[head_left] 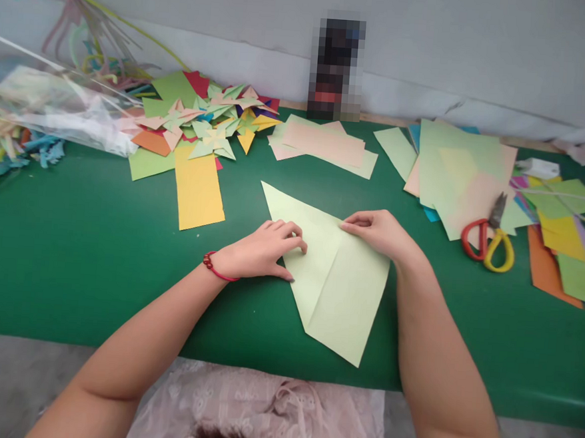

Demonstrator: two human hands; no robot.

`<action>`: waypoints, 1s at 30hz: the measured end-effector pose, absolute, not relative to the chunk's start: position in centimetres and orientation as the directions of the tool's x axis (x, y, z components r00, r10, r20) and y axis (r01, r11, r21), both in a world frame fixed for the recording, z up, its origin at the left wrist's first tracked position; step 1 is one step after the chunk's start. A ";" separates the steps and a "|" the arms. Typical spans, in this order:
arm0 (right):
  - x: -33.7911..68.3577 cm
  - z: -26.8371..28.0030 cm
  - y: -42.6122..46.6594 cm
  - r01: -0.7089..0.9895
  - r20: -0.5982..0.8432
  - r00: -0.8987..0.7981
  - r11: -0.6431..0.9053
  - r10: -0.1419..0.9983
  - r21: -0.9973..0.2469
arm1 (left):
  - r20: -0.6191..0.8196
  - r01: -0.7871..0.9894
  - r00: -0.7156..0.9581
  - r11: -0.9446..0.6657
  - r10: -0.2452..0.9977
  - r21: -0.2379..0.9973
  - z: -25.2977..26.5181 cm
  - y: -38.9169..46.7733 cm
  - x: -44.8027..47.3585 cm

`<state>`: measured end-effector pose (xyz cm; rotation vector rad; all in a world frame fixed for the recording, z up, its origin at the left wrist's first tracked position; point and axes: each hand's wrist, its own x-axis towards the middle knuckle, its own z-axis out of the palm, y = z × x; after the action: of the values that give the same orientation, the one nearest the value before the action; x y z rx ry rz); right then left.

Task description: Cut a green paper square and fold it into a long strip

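A pale green sheet of paper lies on the green table in front of me, with a crease running diagonally across it and a pointed corner at the upper left. My right hand pinches the sheet's top edge between thumb and fingers. At the left edge rests my left hand, thumb apart from its loosely bent fingers, touching the paper without gripping it. A red beaded bracelet circles my left wrist.
Folded paper pieces are piled at the back left, beside a yellow paper strip. Pale cut strips lie at the back. On the right are stacked sheets, scissors and coloured papers. Plastic bags sit far left.
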<state>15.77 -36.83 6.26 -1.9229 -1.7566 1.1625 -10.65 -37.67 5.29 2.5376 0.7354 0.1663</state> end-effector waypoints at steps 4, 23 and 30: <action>15.6 6.4 -36.9 0.699 -0.374 -0.059 -0.230 0.925 -0.678 | -0.024 0.463 0.854 -0.739 0.519 0.490 5.3 -37.6 -10.9; 15.6 6.5 -36.9 0.708 -0.364 -0.059 -0.218 0.929 -0.671 | -0.028 0.294 0.944 -0.798 0.329 0.526 5.6 -39.1 -9.5; 15.7 6.5 -36.9 0.699 -0.363 -0.072 -0.212 0.929 -0.683 | -0.012 0.307 0.940 -0.830 0.341 0.465 5.5 -39.6 -9.2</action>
<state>15.65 -36.87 6.47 -1.9214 -1.7634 1.1631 -9.24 -39.63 5.54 2.6207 0.4639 0.0984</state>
